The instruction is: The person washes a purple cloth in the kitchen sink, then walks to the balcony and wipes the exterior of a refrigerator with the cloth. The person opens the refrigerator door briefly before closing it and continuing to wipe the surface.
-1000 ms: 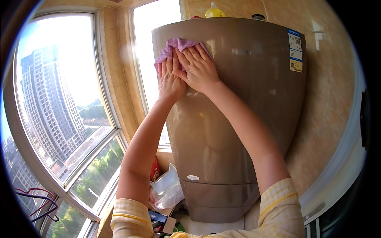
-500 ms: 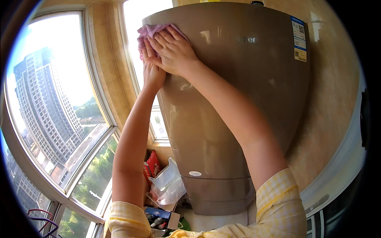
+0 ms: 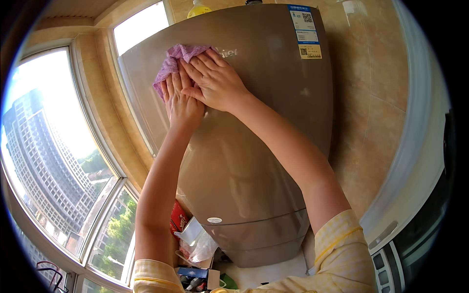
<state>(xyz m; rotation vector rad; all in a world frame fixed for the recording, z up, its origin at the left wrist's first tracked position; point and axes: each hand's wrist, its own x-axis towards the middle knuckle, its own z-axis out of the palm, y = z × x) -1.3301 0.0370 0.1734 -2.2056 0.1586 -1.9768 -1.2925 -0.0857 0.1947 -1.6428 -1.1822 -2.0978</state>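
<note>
A crumpled pink-purple cloth lies against the brown-grey glossy front of a tall fridge, on its upper left part. My right hand presses flat on the cloth, its fingers stretched up and left. Beside it, my left hand also lies flat, its fingertips on the cloth's lower part. The right thumb crosses over the back of my left hand. Neither hand is curled round the cloth; their palms are hidden.
A yellow bottle and a dark-capped item stand on the fridge. A label sheet is stuck at its upper right. Windows run along the left, a tiled wall right. Below are a plastic bag and a box of tools.
The view has turned to the right. Both hands and the cloth have slid from the fridge's left edge rightward across its front, toward the raised lettering.
</note>
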